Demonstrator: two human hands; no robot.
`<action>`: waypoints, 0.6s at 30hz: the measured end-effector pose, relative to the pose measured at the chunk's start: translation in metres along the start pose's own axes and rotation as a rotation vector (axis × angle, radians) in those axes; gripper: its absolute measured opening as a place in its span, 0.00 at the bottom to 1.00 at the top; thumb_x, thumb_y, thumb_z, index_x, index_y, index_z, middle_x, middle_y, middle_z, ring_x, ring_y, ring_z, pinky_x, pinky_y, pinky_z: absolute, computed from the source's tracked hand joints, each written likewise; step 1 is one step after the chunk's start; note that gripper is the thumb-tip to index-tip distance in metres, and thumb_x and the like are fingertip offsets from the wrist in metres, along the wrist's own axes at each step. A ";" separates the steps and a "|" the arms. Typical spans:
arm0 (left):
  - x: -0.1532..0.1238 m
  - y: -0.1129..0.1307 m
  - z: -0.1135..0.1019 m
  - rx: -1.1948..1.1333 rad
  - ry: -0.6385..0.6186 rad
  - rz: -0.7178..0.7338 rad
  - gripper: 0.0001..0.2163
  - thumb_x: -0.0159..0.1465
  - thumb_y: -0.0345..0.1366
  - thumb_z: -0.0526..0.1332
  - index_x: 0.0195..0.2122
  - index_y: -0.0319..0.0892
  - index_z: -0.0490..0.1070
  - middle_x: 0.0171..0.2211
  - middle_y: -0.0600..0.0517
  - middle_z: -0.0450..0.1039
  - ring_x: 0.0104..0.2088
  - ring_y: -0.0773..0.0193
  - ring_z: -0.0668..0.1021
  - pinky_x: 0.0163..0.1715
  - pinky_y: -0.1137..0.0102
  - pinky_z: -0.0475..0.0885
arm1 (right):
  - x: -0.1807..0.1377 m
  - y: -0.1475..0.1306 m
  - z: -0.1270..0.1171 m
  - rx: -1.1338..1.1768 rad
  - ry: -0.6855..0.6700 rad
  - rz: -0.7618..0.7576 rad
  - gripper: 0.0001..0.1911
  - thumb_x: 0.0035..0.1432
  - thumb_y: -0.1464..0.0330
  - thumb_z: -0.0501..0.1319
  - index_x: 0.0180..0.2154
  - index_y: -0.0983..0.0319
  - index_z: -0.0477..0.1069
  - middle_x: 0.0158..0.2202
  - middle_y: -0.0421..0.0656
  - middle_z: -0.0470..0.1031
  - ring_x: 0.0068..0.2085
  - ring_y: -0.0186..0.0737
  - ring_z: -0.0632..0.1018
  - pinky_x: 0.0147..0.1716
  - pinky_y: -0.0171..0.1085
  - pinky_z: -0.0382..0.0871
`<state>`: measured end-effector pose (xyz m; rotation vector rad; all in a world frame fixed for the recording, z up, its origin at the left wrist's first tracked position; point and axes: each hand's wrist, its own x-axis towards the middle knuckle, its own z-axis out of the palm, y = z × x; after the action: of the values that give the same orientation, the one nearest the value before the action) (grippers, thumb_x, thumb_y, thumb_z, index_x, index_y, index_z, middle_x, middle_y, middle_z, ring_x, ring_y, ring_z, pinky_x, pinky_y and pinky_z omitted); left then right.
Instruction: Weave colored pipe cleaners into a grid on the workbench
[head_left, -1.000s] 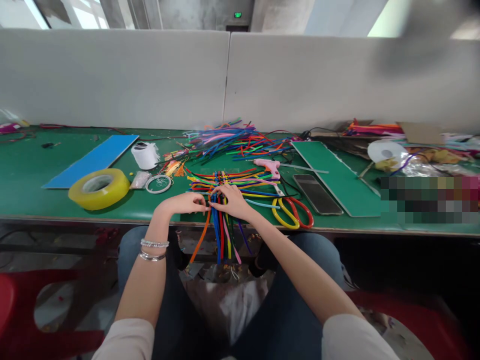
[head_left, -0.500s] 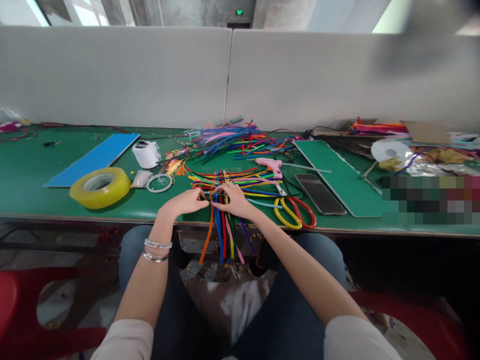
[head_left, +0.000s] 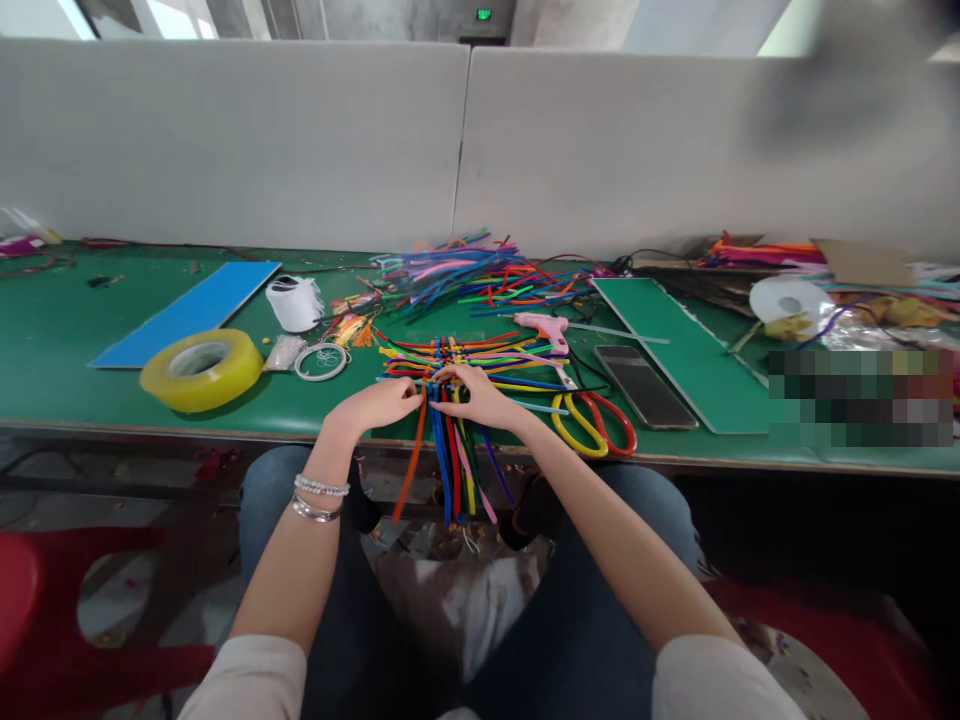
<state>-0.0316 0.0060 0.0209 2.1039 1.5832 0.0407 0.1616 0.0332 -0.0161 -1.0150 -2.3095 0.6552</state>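
A woven bundle of coloured pipe cleaners (head_left: 459,352) lies on the table in front of me, its strands crossing over and under. The lengthwise ends hang over the table's front edge in orange, blue, red, pink, yellow and purple. My left hand (head_left: 382,402) has thumb and fingers closed at the top of the orange pipe cleaner (head_left: 412,468), on the left of the bundle. Gripping the weave from the right is my right hand (head_left: 481,398), thumb and fingertips curved around its near part. A light blue pipe cleaner (head_left: 540,407) runs crosswise beneath the hands. The fingers partly hide the crossings there.
Right of the weave lie a pink glue gun (head_left: 546,328), scissors (head_left: 581,425), a phone (head_left: 646,387) and a green board (head_left: 686,360). Loose pipe cleaners (head_left: 457,275) are heaped behind. Leftward are a tape roll (head_left: 154,385), a blue board (head_left: 187,315) and a white roll (head_left: 294,305).
My left hand has shifted slightly right, its fingertips now at the orange pipe cleaner. That strand's lower end has swung a little left. The right hand stays on the weave.
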 end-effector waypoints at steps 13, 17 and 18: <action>0.006 -0.002 0.009 0.045 0.051 0.011 0.15 0.64 0.42 0.43 0.34 0.41 0.66 0.39 0.46 0.74 0.36 0.59 0.75 0.33 0.69 0.65 | 0.000 0.000 -0.001 -0.050 -0.042 -0.012 0.16 0.56 0.60 0.58 0.44 0.60 0.67 0.44 0.44 0.72 0.47 0.41 0.70 0.50 0.44 0.56; 0.012 0.003 0.021 0.131 0.168 -0.008 0.16 0.65 0.36 0.42 0.34 0.39 0.68 0.40 0.42 0.73 0.40 0.57 0.75 0.36 0.67 0.66 | -0.004 -0.007 0.006 -0.184 0.033 0.038 0.19 0.53 0.54 0.58 0.43 0.58 0.68 0.44 0.44 0.70 0.46 0.44 0.69 0.48 0.46 0.58; 0.013 0.004 0.022 0.134 0.186 -0.021 0.16 0.65 0.36 0.42 0.35 0.39 0.68 0.41 0.41 0.73 0.41 0.56 0.75 0.37 0.66 0.66 | -0.005 -0.009 0.008 -0.228 0.062 0.057 0.20 0.52 0.53 0.59 0.43 0.58 0.68 0.45 0.45 0.69 0.47 0.45 0.68 0.48 0.47 0.59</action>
<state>-0.0165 0.0086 -0.0002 2.2413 1.7591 0.1293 0.1546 0.0220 -0.0180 -1.1897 -2.3464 0.3823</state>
